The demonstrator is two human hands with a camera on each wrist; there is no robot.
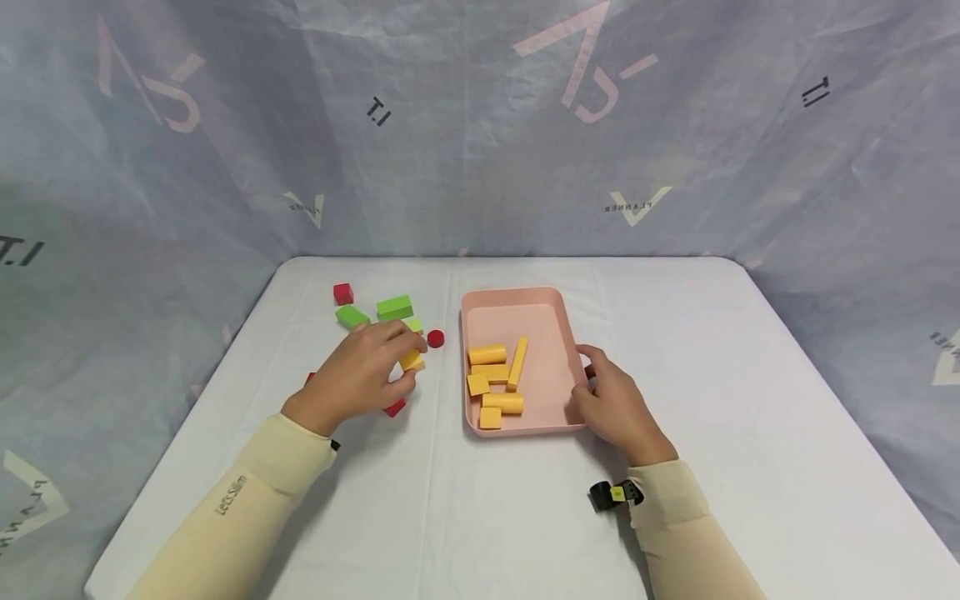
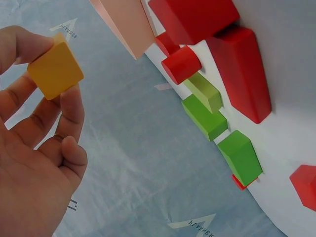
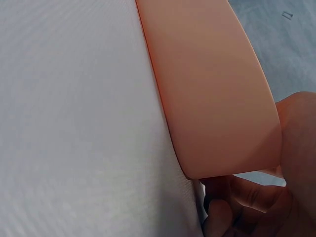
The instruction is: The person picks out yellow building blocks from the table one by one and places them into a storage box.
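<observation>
My left hand (image 1: 358, 373) pinches a yellow block (image 2: 57, 70) between thumb and fingertips. In the left wrist view the block is held up off the table. To the right lies a pink tray (image 1: 534, 323), with my right hand (image 1: 617, 410) gripping its right wall near the front corner. The right wrist view shows the tray's outer side (image 3: 217, 94) close up, and part of that hand is hidden behind it. Inside the tray, toward its left side, are several yellow blocks, among them a cylinder (image 1: 503, 403) and a long thin bar (image 1: 517, 363).
Around my left hand lie green blocks (image 1: 394, 308) and red ones, including a small cube (image 1: 342, 293) at the back left and a round red piece (image 1: 436, 338) near the tray. Some red blocks are partly hidden by the hand. A white cloth (image 1: 720, 375) covers the table.
</observation>
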